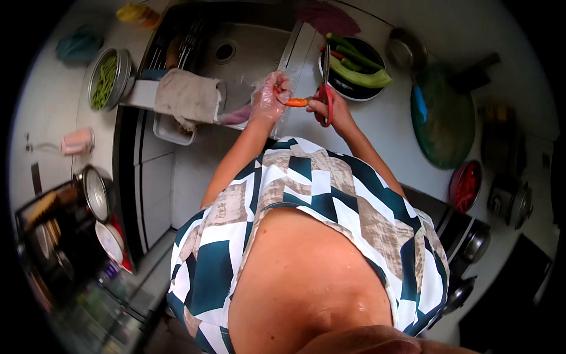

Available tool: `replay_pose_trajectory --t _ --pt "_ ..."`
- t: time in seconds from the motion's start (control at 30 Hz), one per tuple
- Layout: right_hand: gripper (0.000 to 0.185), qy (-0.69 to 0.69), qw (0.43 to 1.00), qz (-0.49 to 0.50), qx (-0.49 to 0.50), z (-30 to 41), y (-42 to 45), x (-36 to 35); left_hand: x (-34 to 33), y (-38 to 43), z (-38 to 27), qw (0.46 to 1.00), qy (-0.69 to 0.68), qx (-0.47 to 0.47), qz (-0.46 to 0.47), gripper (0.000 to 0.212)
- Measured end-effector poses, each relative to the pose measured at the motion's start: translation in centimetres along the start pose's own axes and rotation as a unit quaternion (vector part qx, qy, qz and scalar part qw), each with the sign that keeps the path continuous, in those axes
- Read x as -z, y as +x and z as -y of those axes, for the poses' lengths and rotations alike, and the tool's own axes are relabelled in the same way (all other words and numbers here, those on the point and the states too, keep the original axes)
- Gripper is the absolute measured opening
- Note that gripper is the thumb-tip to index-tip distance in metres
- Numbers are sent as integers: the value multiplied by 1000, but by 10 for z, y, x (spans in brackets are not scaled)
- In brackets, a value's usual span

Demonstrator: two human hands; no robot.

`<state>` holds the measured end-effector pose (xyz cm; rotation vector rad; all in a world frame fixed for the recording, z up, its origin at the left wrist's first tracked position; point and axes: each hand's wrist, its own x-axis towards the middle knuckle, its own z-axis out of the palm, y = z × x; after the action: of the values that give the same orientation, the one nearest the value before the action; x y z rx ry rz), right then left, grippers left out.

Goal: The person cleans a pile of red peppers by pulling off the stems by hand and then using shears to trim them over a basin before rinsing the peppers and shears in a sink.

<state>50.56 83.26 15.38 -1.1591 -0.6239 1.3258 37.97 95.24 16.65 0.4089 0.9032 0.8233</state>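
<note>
My left hand (273, 97), in a clear plastic glove, grips one end of a red-orange chili pepper (296, 102) beside the sink. Against its other end are the fingers of my right hand (334, 108), which also holds scissors with red handles (326, 95), their blades pointing away from me. Just beyond the blades stands a dark bowl with a white rim (320, 71). In it lie a long light-green pepper (360, 74), several darker green ones and a bit of red.
The steel sink (252, 48) lies ahead, a beige cloth (188, 95) over its front edge. Green beans (105, 82) fill a metal bowl at left. At right are a round green board (442, 119), a cleaver (473, 77), a pan (404, 48) and a bowl of red peppers (465, 186).
</note>
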Motion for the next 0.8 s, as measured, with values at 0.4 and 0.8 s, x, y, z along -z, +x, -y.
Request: replay_pose_trajectory --t 0.4,0.8 --pt "26 111 975 -137 136 32 -12 20 -53 -38 20 987 41 46 150 24" --pt "18 95 945 -230 213 117 71 82 -78 -33 -14 996 24 -34 82 17"
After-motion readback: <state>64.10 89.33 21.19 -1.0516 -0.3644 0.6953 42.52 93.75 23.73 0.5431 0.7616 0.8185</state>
